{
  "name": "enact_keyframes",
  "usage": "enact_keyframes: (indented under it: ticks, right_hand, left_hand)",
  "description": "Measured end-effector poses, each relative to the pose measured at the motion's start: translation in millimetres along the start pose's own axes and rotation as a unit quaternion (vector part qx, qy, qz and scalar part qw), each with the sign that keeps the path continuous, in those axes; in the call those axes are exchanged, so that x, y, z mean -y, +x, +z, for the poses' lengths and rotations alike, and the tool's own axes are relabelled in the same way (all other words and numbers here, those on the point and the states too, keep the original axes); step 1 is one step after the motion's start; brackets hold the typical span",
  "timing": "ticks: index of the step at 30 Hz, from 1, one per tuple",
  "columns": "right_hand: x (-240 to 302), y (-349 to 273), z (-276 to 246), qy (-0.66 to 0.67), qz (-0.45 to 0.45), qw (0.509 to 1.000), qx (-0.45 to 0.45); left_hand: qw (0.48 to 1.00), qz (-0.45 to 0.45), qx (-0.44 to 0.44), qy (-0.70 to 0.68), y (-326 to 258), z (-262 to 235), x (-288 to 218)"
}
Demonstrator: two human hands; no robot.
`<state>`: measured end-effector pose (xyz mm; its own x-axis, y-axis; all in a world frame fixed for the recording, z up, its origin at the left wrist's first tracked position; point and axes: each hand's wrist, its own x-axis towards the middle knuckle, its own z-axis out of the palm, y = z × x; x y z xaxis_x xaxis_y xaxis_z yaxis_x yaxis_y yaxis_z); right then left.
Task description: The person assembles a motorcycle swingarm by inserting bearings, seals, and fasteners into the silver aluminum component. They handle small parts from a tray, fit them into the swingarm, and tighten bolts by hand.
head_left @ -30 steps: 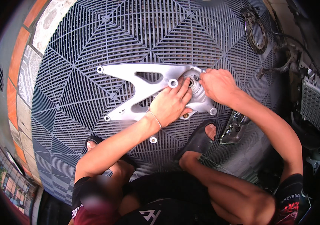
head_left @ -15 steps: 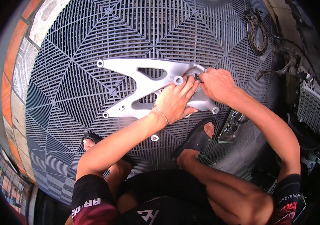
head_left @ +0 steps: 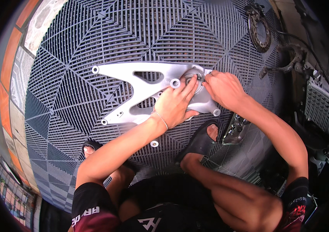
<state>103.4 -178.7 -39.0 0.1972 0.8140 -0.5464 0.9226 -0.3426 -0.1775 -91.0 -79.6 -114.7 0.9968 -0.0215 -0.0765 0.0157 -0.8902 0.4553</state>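
Observation:
A silver cast metal swingarm-like bracket (head_left: 124, 91), with two long prongs pointing left and a round opening at its right end, lies across the floor grid. My left hand (head_left: 174, 104) rests on its middle, fingers stretched toward the round opening and thumb spread near the lower edge. At the opening's upper right, my right hand (head_left: 224, 88) is closed, thumb and fingers pinched together beside a small dark metal piece (head_left: 200, 77). What sits inside that pinch is hidden by the fingers.
A small round metal bushing (head_left: 154, 144) lies below the bracket. Near my right sandal (head_left: 198, 143) is a metal part (head_left: 234, 129). At far right are a brake disc (head_left: 259, 33), a bracket-like lever part (head_left: 288, 62) and a perforated grey panel (head_left: 320, 108). Dark plastic grid tiles (head_left: 75, 96) cover the floor.
The whole scene, bracket and hands included, sits slightly further left in the picture. My right fingers have shifted a little from the small dark piece, which shows more now.

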Motion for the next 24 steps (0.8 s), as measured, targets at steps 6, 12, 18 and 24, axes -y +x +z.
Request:
enact_keyframes:
  ticks: [6, 12, 18, 24]
  right_hand:
    - [-3.2, 0.1, 2.2, -0.003, 0.018, 1.0, 0.002]
    - [-2.6, 2.0, -9.7, -0.009, 0.054, 0.998, 0.04]
    - [-4.0, -2.9, -10.5, 0.041, 0.081, 0.994, 0.057]
    - [-5.7, 2.1, -7.7, 0.061, 0.091, 0.993, 0.041]
  left_hand:
    - [0.999, 0.009, 0.026, 0.027, 2.4, -3.3, -4.0]
    - [1.0, 0.013, 0.01, 0.014, 0.7, -1.2, -1.9]
    - [1.0, 0.013, 0.005, 0.008, 1.8, -1.5, -1.7]
    - [1.0, 0.013, 0.0, 0.001, 1.5, -0.9, 0.0]
